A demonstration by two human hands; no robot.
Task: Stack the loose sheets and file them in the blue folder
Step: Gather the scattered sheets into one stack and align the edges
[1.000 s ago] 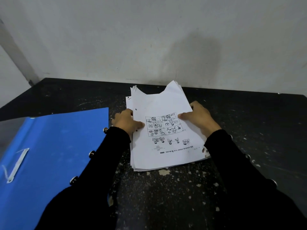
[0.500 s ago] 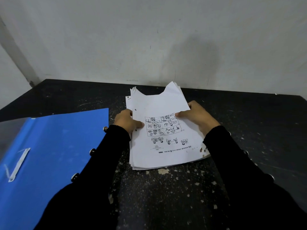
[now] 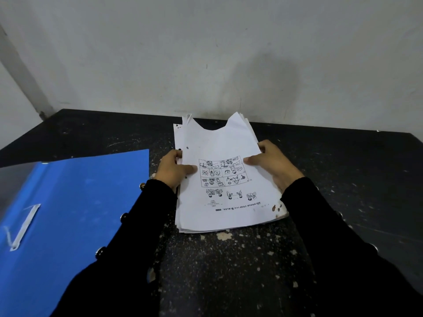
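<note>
A stack of white sheets (image 3: pixel 219 143) lies in the middle of the black table; its top sheet carries comic-style drawings and has a curved piece torn out of its far edge. My left hand (image 3: pixel 174 170) grips the stack's left edge, thumb on top. Along the right edge my right hand (image 3: pixel 272 163) grips the stack the same way, thumb on the printed side. The blue folder (image 3: pixel 75 202) lies open flat to the left, with a white fastener strip (image 3: pixel 23 227) near its left side.
The black table (image 3: pixel 343 179) is speckled with white paint flecks and meets a pale wall (image 3: pixel 206 53) at the back. My black sleeves with small buttons cover both forearms; the left one overlaps the folder's right edge.
Both hands stay on the stack's sides; my right thumb has slid slightly toward the drawings. The stack has barely shifted.
</note>
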